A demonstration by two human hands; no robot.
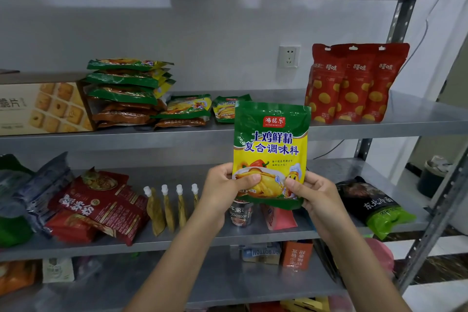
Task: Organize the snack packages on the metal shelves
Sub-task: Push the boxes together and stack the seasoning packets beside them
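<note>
The grey metal shelving unit [415, 119] fills my view, with several tiers stacked one above another. At the far left of the upper stocked shelf lies a tan cardboard box printed with square biscuits [43, 106]. At the right end of that shelf, three red pouches with yellow dots [354, 83] stand upright in a row, overlapping and leaning back towards the wall. Just beside the box is a stack of flat green-and-yellow packets [126, 83]. Two more packets of the same kind [187, 109] lie flat to its right.

On the shelf below, a heap of dark red noodle packets [101, 205] lies tilted at the left. A black bag with a bright green end [374, 208] lies at the right.

I hold the green-and-yellow seasoning packet with a chicken picture [271, 144] upright in the air. It is in front of the shelves, touching none of them, with its printed face towards me. My left hand [222, 185] has its grip pinched on the lower left corner, thumb on the front and fingers behind. My right hand [316, 192] pinches the lower right corner the same way.

Four slim olive pouches with white spouts [167, 208] stand in a row near my left wrist. A white wall socket [288, 56] sits on the wall behind the upper shelf.
</note>
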